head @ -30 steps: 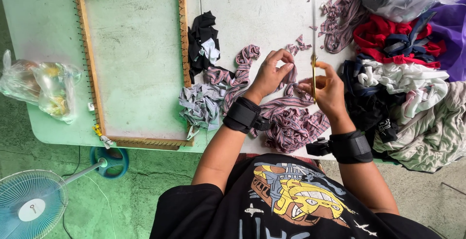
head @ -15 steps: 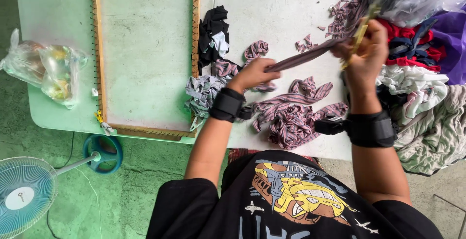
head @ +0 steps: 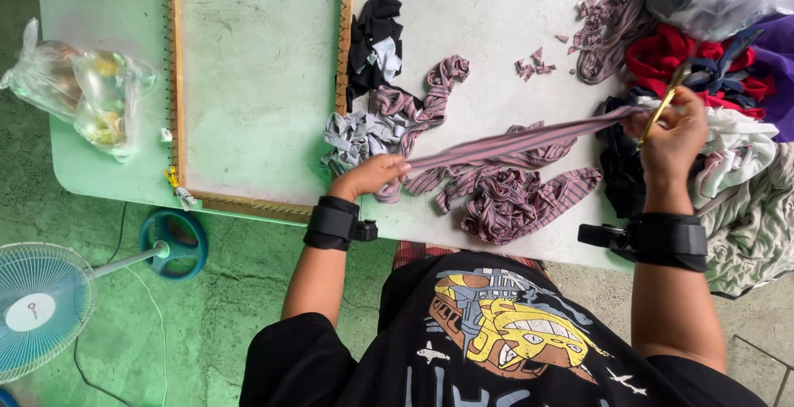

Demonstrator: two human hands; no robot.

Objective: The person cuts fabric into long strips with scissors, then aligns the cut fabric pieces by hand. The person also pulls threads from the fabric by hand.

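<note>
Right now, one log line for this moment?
left hand: grips strip end | right hand: scissors at far end | strip: taut above table | frame: untouched

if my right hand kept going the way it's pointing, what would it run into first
Probably the red cloth in the clothes pile just beyond your right hand and its scissors; depth is unclear.

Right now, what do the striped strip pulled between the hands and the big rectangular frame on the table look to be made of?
The striped strip looks like soft knit fabric, matte: it stretches into a narrow band between the left hand and right hand. The frame looks like bare wood, brown and unglossy, with small pegs or nails along its inner edge; which, I cannot tell.
</note>
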